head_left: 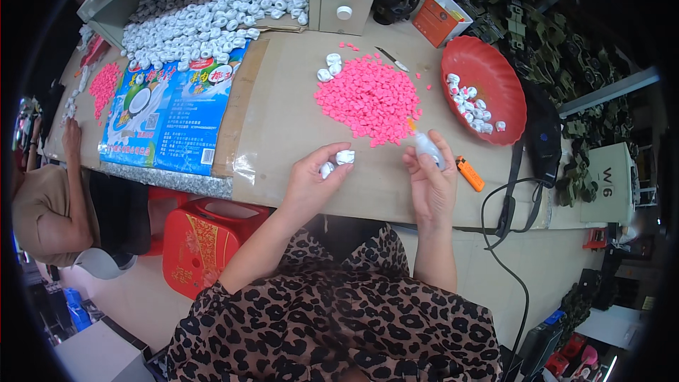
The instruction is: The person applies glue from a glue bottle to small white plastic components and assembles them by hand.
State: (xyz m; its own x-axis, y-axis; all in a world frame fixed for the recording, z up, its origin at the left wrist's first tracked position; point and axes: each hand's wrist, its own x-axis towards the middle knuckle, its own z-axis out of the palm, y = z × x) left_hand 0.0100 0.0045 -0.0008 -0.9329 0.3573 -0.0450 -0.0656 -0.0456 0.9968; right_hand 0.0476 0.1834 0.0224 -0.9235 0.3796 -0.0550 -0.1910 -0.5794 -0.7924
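My left hand [312, 177] is closed on small white moulded pieces [345, 157]; one shows at the fingertips and another lies lower against the fingers. My right hand [432, 178] grips a small translucent squeeze bottle [428, 148] with an orange tip, tilted up toward the pink pile. That pile of tiny pink pieces [368, 99] spreads over the table just beyond both hands. A few white pieces [329, 68] sit at its far left edge. On the right, a red scalloped bowl [511, 92] holds several white pieces with pink spots.
An orange lighter-like object [469, 174] lies right of my right hand. A small knife [393, 59] rests behind the pile. White pieces [205, 25] heap under a cabinet at far left, near a blue printed sheet [170, 117]. A co-worker [53, 205] sits left, by a red stool [201, 251]. A black cable [520, 272] hangs right.
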